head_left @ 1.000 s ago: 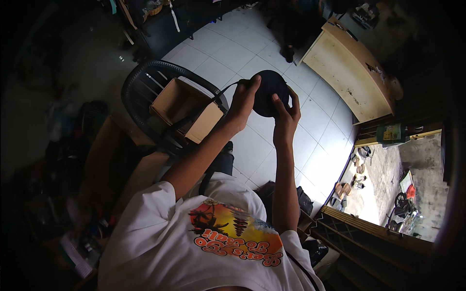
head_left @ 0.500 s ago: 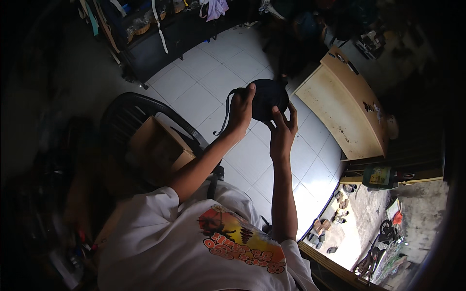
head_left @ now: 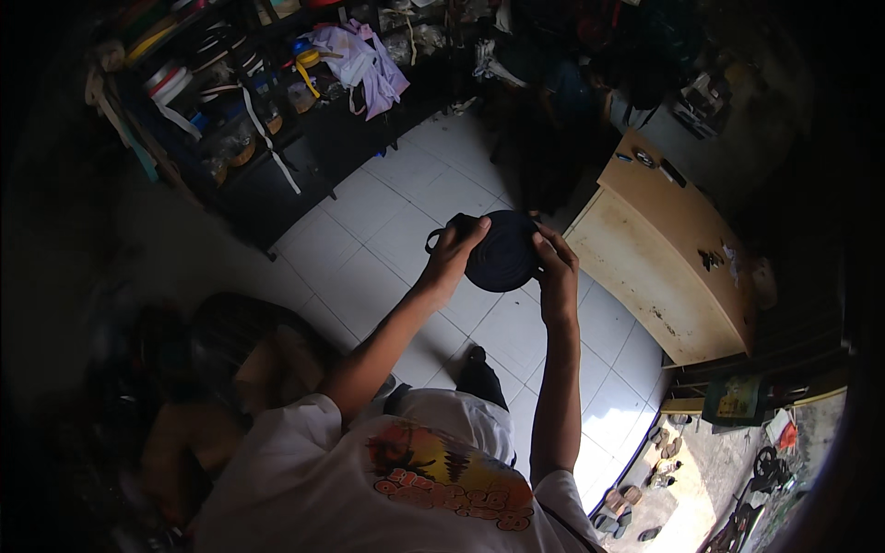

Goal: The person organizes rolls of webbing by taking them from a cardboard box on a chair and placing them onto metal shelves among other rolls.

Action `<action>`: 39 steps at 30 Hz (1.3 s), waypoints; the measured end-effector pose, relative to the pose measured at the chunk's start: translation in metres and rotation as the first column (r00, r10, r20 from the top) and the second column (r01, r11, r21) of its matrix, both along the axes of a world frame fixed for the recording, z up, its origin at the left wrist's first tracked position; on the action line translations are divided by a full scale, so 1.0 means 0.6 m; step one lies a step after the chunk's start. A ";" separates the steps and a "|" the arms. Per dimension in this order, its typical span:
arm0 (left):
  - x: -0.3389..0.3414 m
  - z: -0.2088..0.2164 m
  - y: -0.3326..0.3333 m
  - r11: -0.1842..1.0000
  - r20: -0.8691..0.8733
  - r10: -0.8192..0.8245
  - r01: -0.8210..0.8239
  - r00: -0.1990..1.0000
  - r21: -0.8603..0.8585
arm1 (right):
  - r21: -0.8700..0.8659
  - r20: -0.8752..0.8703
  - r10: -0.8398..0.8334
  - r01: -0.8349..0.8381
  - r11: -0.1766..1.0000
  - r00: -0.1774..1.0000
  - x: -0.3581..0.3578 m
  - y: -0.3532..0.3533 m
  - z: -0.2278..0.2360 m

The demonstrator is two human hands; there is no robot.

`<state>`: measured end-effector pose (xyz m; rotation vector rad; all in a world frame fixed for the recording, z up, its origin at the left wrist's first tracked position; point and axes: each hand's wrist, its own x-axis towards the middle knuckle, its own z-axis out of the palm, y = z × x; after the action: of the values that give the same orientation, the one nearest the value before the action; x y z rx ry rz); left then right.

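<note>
A flat round roll of black strap [head_left: 502,251] is held up in front of me over the tiled floor. Rings of the winding show faintly on its face. My left hand [head_left: 450,258] grips its left edge, thumb lying on the face and the other fingers mostly hidden. A small loop of the strap [head_left: 432,241] sticks out beside that hand. On the opposite edge, my right hand [head_left: 557,267] closes on the roll with its fingertips and thumb.
Shelves at the far left hold ribbon rolls [head_left: 169,83] and a lilac cloth [head_left: 355,60]. To the right stands a wooden counter [head_left: 650,263] with small items on top. A cardboard box [head_left: 277,369] lies near the dark chair at left. Footwear [head_left: 613,516] sits by the bright doorway.
My view has shifted, bringing more of the shelves in and moving the chair and box lower. The strap end that hung below my left hand now shows as a short loop. Both hands still hold the roll.
</note>
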<state>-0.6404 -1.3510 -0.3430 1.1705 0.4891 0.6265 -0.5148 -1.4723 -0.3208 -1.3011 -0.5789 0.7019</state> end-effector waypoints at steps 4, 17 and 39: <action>0.088 0.020 0.046 0.993 -0.215 0.115 -0.105 0.970 0.057 | 0.017 -0.122 0.092 -0.091 0.996 0.988 0.104 0.070 0.016; 0.206 -0.012 0.301 0.931 -0.234 0.364 -0.360 0.902 0.062 | -0.044 -0.256 0.407 -0.431 0.901 0.877 0.285 0.407 -0.011; 0.387 -0.035 0.911 0.665 -0.270 0.730 -0.561 0.627 0.493 | 0.069 -0.116 0.363 -0.357 0.932 0.925 0.384 0.991 -0.054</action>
<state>-0.4082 -0.8046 -0.3641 1.5037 1.2968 1.1306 -0.2842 -0.8778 -0.3533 -1.1065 -0.7357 1.0603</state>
